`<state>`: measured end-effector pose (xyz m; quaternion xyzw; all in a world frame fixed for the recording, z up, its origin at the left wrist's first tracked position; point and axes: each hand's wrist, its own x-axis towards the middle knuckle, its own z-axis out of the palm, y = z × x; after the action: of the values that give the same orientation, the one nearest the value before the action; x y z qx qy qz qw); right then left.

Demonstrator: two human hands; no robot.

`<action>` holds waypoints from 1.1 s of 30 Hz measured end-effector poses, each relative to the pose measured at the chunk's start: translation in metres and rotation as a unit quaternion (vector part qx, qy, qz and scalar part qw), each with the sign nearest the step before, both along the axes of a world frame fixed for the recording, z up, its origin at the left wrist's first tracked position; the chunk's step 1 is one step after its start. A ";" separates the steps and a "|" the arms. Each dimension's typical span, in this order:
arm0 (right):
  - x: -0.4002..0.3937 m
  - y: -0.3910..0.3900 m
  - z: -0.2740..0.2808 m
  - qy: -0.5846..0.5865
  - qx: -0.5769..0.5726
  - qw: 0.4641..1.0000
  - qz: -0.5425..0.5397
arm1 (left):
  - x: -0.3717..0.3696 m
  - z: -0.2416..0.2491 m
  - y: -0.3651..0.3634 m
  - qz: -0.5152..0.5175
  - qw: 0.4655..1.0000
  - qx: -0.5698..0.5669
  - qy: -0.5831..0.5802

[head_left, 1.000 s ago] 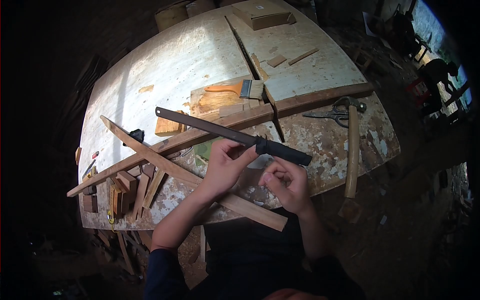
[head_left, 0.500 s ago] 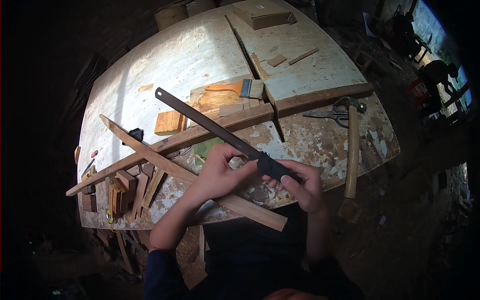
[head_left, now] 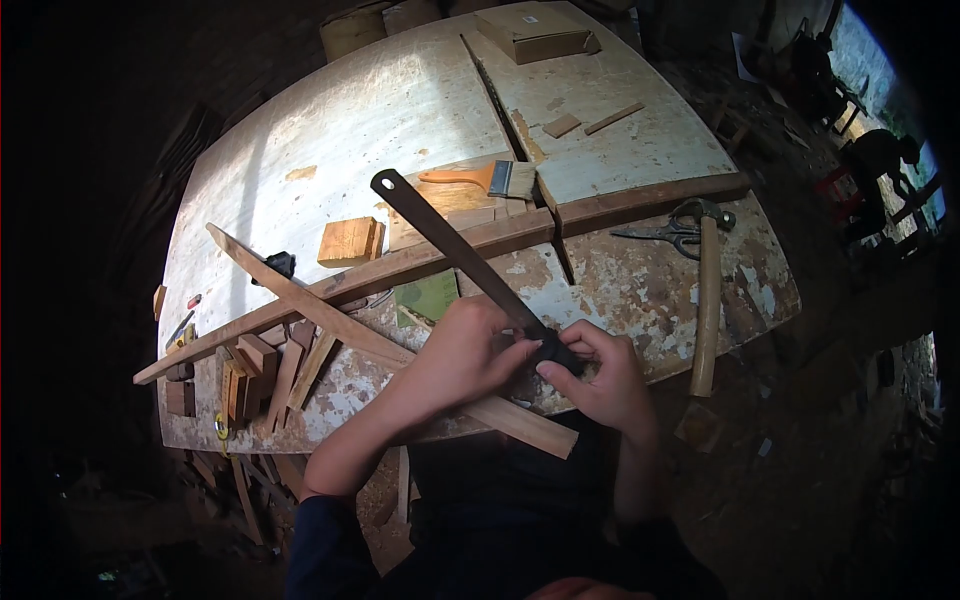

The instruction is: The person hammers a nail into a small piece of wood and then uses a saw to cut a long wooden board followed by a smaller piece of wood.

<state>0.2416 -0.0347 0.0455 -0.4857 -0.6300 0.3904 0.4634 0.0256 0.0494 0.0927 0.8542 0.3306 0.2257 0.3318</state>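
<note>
A long, dark, flat metal blade (head_left: 450, 243) with a hole in its far end slants over the bench, its toothed edge, if any, too dim to make out. Black wrapping (head_left: 556, 352) covers its near end. My left hand (head_left: 470, 345) is closed around the blade just above the wrapping, thumb pressed toward it. With fingertips and thumb, my right hand (head_left: 605, 385) pinches the wrapped part. Both hands are close together, and the very end of the handle is mostly hidden behind the right fingers. Under my left forearm lies a tapered wooden strip (head_left: 330, 318).
A long wooden beam (head_left: 480, 240) crosses the worn bench (head_left: 330, 110). Around it are a paintbrush (head_left: 465, 178), wood block (head_left: 347, 242), green sheet (head_left: 430, 297), scissors (head_left: 660, 234), hammer (head_left: 706, 300) and several offcuts (head_left: 255, 370). A cardboard box (head_left: 535, 35) sits at the back.
The blade's far end has swung right and the blade stands steeper. My left hand has shifted slightly right, and my right fingers have drawn in toward it, pinching the wrapping. More green sheet shows.
</note>
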 end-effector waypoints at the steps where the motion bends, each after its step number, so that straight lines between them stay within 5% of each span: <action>1: 0.000 -0.001 -0.001 0.008 -0.007 1.000 0.000 | 0.001 -0.002 -0.001 0.003 1.000 0.002 0.000; 6: -0.004 -0.009 0.007 -0.064 -0.043 0.996 -0.043 | 0.004 -0.003 -0.009 0.001 1.000 0.016 0.017; 18: -0.013 -0.042 -0.002 0.065 -0.015 0.993 -0.101 | 0.002 0.010 -0.040 -0.007 0.999 0.031 -0.004; 24: -0.005 -0.070 0.005 0.055 -0.085 0.994 -0.029 | 0.000 0.018 -0.068 -0.021 1.000 0.009 -0.004; 27: -0.010 -0.079 -0.004 0.149 -0.063 0.986 -0.030 | 0.002 0.021 -0.080 -0.041 0.999 0.007 -0.020; 30: 0.001 -0.087 0.009 -0.046 0.066 0.996 0.031 | 0.005 0.019 -0.089 -0.046 0.998 0.017 -0.030; 33: -0.001 -0.091 0.001 -0.036 0.058 0.998 0.016 | 0.004 0.020 -0.094 -0.055 0.998 0.032 0.008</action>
<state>0.2408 -0.1259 0.0469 -0.4612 -0.6756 0.3432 0.4615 0.0292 -0.0445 0.1126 0.8832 0.2783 0.2104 0.3133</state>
